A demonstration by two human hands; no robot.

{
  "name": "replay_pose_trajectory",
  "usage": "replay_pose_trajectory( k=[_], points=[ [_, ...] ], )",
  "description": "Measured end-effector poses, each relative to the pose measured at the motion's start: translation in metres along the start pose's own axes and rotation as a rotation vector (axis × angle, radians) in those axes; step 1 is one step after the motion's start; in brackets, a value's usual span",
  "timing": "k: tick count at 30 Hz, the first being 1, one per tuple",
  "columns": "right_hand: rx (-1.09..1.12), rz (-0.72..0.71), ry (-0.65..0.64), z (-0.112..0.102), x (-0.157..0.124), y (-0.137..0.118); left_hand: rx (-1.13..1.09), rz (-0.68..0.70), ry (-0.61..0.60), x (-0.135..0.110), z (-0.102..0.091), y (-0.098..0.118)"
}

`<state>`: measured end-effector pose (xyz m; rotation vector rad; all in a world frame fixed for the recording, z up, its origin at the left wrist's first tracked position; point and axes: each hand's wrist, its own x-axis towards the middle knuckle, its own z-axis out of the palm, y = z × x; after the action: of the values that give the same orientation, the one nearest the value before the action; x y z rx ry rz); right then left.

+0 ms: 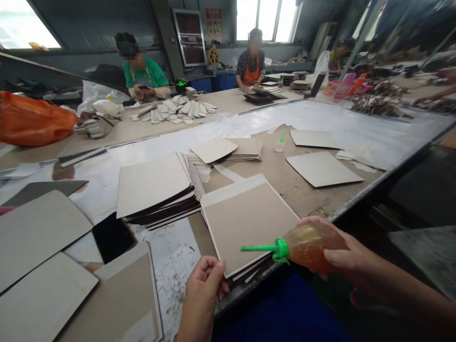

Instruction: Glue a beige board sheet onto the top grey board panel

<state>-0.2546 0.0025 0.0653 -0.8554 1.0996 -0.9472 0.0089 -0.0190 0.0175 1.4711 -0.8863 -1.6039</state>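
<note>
Glue bottle point(313, 247) lay level, nozzle pointing left – right hand point(342, 256) wrapped round it; left hand point(203, 285) pinched board point(245, 223) corner at tabletop's near edge.

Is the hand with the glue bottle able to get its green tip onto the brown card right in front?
Probably yes. The right hand holds the glue bottle with its green nozzle already over the brown card, and nothing lies between. The left hand only holds the card's near corner.

The left hand point(201, 294) is cut off at the wrist (bottom edge), its fingertips hidden under the board stack point(245, 228).
</note>
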Motion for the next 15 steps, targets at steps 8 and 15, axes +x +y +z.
replay_pose_trajectory(
  k=[8,15],
  points=[
    [-0.209,0.035,0.088,0.003,0.000,-0.011,0.029,0.017,0.017,-0.002,0.001,-0.001],
    [-0.349,0.080,0.202,0.020,0.001,-0.011,0.028,-0.002,-0.031,0.007,-0.005,-0.015]
  ],
)
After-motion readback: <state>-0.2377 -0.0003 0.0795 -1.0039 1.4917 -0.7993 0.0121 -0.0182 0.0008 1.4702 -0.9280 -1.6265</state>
